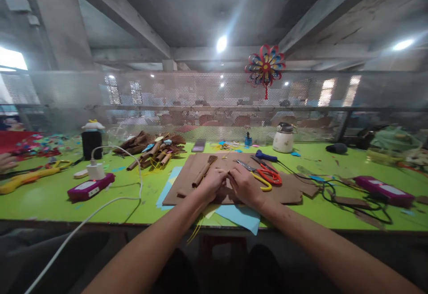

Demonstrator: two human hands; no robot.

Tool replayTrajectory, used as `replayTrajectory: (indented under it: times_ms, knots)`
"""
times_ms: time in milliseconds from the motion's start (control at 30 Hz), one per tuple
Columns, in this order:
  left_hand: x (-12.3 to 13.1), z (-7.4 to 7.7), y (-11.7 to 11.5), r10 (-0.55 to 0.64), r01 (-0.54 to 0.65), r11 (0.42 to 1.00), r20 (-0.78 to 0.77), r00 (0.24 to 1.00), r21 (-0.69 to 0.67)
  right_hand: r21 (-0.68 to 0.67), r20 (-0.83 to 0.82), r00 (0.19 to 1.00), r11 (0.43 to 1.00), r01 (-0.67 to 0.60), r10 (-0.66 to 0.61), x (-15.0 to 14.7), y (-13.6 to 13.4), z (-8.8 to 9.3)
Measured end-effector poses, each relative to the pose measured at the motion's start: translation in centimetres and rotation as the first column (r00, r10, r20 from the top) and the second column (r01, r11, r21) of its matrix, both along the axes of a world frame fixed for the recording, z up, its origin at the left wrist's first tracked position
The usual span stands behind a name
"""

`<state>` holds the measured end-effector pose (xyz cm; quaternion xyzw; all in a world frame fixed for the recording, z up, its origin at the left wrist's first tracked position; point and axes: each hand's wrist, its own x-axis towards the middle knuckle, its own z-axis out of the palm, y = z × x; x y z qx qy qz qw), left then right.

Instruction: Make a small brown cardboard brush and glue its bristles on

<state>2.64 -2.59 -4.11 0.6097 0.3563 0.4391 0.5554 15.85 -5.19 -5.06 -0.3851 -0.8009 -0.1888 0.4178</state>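
My left hand [213,183] and my right hand [245,188] meet above a brown cardboard sheet [183,176], fingers curled and fingertips pinched close together. Whatever they hold is small and mostly hidden; a dark brown edge shows between them. Left of my left hand lies a rolled brown paper tube [203,173] with a frayed end. Just beyond my right hand are red-handled scissors [273,176], a yellow hooked handle [266,186] and a blue-handled tool [265,156] on a black cord. Light blue paper [242,218] sticks out under the cardboard, near yellow strings [196,229].
A pile of brown paper rolls [160,153] lies back left. Purple power strips [90,187] flank the work area, with a white cable [140,173] crossing at left. A white jar [283,139] and small blue bottle [248,140] stand behind. Another person's hand [6,162] shows far left.
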Motion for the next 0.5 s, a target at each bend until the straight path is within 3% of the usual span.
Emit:
replayTrajectory:
  times_ms: [167, 300, 400, 467, 500]
  knots:
    - [0.0, 0.3, -0.1, -0.080, 0.079, 0.997, -0.051, 0.995, -0.009, -0.071, -0.152, 0.988, 0.997, -0.043, 0.032, 0.1, -0.2, 0.5]
    - [-0.1, 0.1, -0.4, -0.088, 0.086, 0.996, -0.117, 0.989, -0.029, -0.276, -0.436, 0.899, 0.946, -0.169, 0.033, 0.9, 0.6, 0.9]
    - [-0.6, 1.0, -0.3, 0.129, -0.131, 0.991, -0.138, 0.982, -0.005, -0.412, -0.647, 0.761, 0.862, -0.297, -0.046, 2.1, 2.0, 0.5]
    - [-1.1, 3.0, -0.4, 0.322, -0.321, 0.943, 0.003, 0.947, 0.090, -0.477, -0.732, 0.670, 0.795, -0.376, -0.122, 2.8, 3.0, 0.1]
    - [-1.4, 4.3, -0.7, 0.334, -0.344, 0.934, 0.109, 0.936, 0.099, -0.511, -0.747, 0.647, 0.753, -0.414, -0.152, 3.0, 3.5, 0.0]
